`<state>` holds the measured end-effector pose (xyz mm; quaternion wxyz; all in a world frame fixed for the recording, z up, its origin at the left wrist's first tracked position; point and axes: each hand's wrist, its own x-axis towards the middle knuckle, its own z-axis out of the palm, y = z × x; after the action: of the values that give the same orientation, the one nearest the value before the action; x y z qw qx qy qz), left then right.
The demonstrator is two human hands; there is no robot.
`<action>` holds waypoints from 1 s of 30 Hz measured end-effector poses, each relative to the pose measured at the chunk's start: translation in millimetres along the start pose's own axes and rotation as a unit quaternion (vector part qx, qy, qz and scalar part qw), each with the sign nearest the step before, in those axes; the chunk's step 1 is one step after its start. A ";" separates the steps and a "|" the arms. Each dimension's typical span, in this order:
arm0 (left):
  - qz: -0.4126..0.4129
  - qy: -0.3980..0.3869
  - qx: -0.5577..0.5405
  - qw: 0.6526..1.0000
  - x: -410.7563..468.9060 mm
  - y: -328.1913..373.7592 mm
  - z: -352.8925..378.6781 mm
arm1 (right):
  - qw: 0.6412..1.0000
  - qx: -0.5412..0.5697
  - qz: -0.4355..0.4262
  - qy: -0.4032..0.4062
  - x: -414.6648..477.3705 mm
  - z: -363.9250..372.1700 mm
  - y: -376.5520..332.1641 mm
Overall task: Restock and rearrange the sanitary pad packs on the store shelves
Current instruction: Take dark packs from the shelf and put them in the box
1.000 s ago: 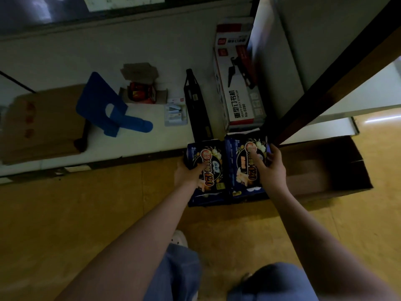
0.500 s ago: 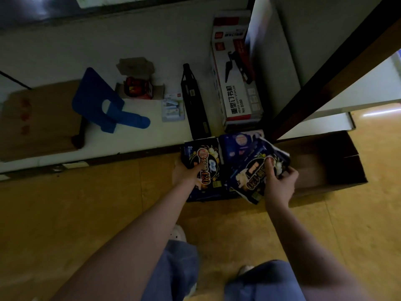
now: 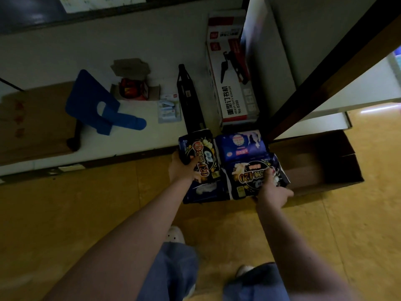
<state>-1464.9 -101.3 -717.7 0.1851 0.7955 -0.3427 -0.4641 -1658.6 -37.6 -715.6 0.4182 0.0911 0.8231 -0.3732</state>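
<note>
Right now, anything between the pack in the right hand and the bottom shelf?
Yes. The right hand holds a dark pack over the floor, and a blue pack lies at the shelf edge directly behind it. The stapler box fills the shelf further back. Free shelf space shows only to the left.

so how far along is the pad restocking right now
Early, by the look of it. No pad pack sits on the bottom shelf yet, which holds stationery. In hand: the left hand grips one dark pack, the right hand another, above more packs on the floor. Left: shelving them all.
</note>
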 end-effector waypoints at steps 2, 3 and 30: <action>-0.013 -0.023 0.007 1.000 0.2 -2.9 3.2 | 1.000 0.014 0.023 -0.005 -0.9 0.2 1.3; -0.020 -0.032 0.005 0.999 -0.3 -2.6 4.3 | 0.999 0.011 0.028 -0.015 -1.1 1.1 1.2; -0.055 -0.037 0.026 0.997 -61.1 20.0 -24.8 | 0.959 -0.138 -0.221 -0.115 -62.6 -34.7 -7.8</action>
<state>-1471.4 -72.0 -655.7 0.1255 0.8000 -0.3169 -0.4938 -1644.0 -9.1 -651.1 0.4258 -0.1949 0.8128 -0.3466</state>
